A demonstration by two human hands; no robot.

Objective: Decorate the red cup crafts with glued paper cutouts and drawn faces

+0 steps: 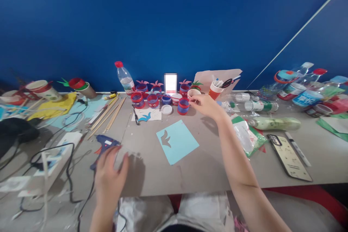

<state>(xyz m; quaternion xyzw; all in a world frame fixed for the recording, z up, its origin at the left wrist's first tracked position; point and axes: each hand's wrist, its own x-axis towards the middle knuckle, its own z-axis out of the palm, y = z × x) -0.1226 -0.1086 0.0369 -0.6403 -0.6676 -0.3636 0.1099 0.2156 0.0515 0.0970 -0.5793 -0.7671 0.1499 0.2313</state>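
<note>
My right hand (202,105) reaches to the back of the table, its fingertips closed at the right rim of a small red and blue cup (183,107). Over the near end of a blue hot glue gun (107,142) hovers my left hand (111,168), open with fingers apart. Between the hands lies a light blue paper sheet (181,143) with a dark leaf-crown cutout (165,139) on it. More small red and blue cups (137,100) stand behind, some with eyes or paper leaves. A white lid (166,109) lies nearby.
Wooden sticks (108,116) and a power strip (51,163) with cables lie at left. A bottle (125,79) stands by the wall. At right are a cup of pens and scissors (216,90), plastic bottles (307,98), a phone (289,157) and a marker (297,148).
</note>
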